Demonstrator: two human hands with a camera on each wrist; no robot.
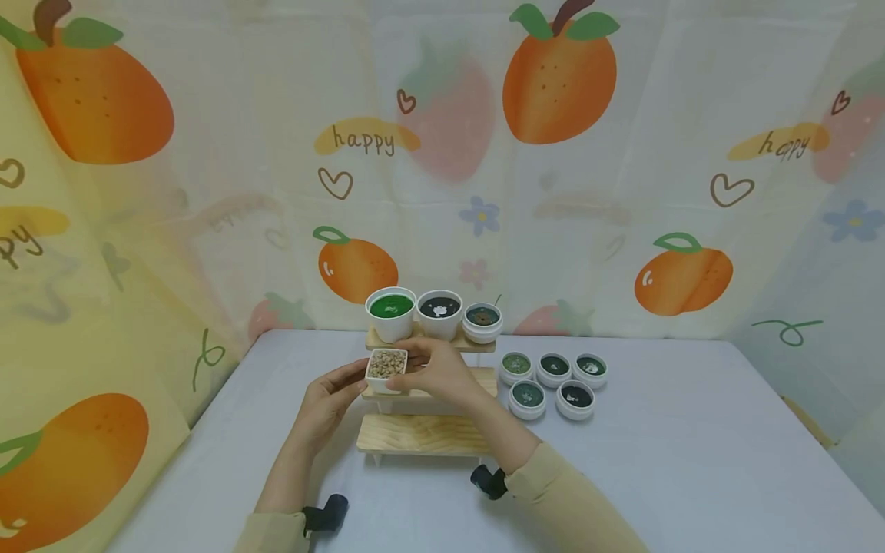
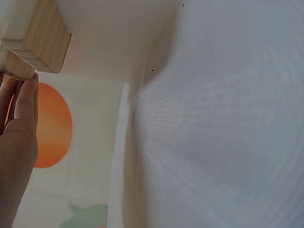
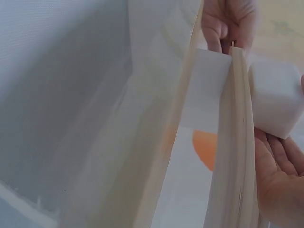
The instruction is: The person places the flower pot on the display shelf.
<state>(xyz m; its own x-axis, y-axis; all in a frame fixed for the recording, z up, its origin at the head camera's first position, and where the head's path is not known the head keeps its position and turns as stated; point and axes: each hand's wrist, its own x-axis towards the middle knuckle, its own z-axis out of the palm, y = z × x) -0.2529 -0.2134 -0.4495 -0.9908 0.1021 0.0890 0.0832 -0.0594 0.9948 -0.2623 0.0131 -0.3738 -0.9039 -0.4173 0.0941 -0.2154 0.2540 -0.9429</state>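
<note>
A small square white cup (image 1: 386, 372) full of beige grains is at the left end of the middle shelf on a three-tier wooden stand (image 1: 425, 434). My right hand (image 1: 442, 374) pinches it, thumb at the front and fingers behind. In the right wrist view the white cup (image 3: 274, 102) is close over the board's face. At that shelf's left end, my left hand (image 1: 323, 405) holds the board's edge between thumb and fingers. The left wrist view has those fingertips on the wooden end (image 2: 20, 66), seen from below.
The top shelf carries a white cup of green (image 1: 390, 307), a dark-filled cup (image 1: 439, 309) and a low round pot (image 1: 482, 321). Right of the stand, several small white pots (image 1: 528, 399) with green or dark contents stand on the white table (image 1: 691, 445). A printed fruit curtain (image 1: 442, 215) hangs behind.
</note>
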